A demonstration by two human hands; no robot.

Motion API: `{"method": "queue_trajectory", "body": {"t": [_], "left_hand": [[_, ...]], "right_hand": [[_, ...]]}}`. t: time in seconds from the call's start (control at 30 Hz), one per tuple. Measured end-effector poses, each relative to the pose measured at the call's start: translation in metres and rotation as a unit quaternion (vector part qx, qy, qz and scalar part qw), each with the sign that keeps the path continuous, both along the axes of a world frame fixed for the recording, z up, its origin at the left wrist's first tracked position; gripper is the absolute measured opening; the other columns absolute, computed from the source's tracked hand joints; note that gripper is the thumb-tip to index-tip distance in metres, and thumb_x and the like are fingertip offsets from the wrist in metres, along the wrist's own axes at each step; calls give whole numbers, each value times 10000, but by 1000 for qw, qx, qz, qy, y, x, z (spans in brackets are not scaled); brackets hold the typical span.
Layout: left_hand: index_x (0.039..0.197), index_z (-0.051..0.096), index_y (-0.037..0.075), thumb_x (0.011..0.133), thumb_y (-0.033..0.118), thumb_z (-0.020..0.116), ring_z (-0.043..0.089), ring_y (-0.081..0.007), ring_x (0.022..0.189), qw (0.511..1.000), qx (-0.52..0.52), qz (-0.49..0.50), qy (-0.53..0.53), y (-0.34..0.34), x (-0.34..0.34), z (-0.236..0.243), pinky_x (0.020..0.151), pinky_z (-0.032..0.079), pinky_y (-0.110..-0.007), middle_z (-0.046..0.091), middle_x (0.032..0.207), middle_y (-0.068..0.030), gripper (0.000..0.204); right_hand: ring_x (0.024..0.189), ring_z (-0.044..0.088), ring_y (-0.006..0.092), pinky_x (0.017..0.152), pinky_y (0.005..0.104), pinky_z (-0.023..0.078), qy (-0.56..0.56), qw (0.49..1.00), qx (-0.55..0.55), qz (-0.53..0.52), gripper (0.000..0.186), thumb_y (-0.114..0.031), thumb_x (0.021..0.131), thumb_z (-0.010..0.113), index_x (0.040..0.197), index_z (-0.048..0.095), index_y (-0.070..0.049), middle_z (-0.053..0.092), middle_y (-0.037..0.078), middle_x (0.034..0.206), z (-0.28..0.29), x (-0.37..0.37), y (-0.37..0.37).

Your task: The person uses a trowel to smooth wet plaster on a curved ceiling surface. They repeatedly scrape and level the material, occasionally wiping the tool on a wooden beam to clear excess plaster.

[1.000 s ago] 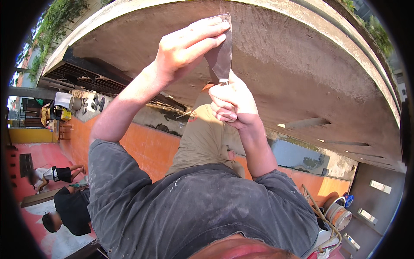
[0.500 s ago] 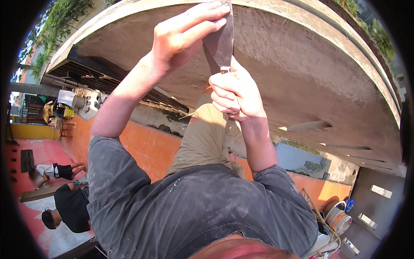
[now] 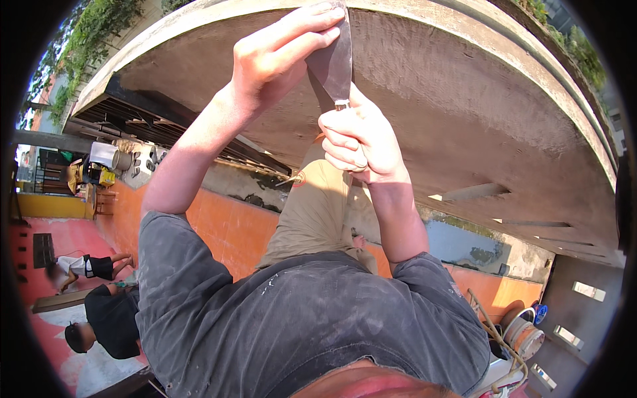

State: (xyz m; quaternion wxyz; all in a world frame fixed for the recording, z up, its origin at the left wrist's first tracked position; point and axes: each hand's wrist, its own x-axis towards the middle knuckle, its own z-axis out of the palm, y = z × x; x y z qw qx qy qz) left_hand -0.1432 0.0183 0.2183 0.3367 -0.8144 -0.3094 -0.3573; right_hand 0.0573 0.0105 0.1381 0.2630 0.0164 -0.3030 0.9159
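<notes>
My right hand (image 3: 358, 139) is closed around the handle of a putty knife, its fist below the blade. The grey metal blade (image 3: 333, 66) points up toward the wall's top edge, narrowing to the handle. My left hand (image 3: 282, 56) is bent over the blade's upper left part, fingertips pressed on the metal; its thumb is hidden. Behind both hands is a rough grey plastered wall (image 3: 451, 99). Whether the blade touches the plaster cannot be told.
A pale ledge (image 3: 464, 23) curves along the wall's top. Dark metal bars (image 3: 142, 113) are at left. Two people, one in a black shirt (image 3: 111, 322), are at lower left. A bucket (image 3: 524, 338) stands at lower right. Orange flooring (image 3: 232, 219) lies below.
Both hands and the putty knife have shifted slightly left together. The grip of each hand looks the same.
</notes>
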Motion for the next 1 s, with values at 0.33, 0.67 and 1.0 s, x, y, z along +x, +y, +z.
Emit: {"method": "queue_trajectory", "body": {"t": [0.33,0.67,1.0], "left_hand": [[994,731,5,787,15,731,697,-308,1158,999,-39,-34,2,-4,3,-20,968,604,-373,728,1204,-132,207],[1024,721,21,803,4,697,685,-289,1187,998,-61,-36,-1,-6,7,-33,980,599,-366,725,1224,-99,223],[1034,710,25,819,0,681,686,-269,1183,999,-21,-32,6,3,8,-20,981,597,-351,720,1238,-91,218]], "right_hand": [[400,343,32,358,204,286,-10,999,-26,-15,632,50,987,496,1574,298,-80,367,-38,576,-17,11,-15],[385,347,40,361,203,295,-11,999,-32,-19,633,19,996,514,1576,295,-109,372,-37,576,-23,14,-19],[379,347,56,359,211,296,-9,1000,9,-18,598,29,1000,487,1554,313,-117,373,-32,570,-9,20,-9]]}}
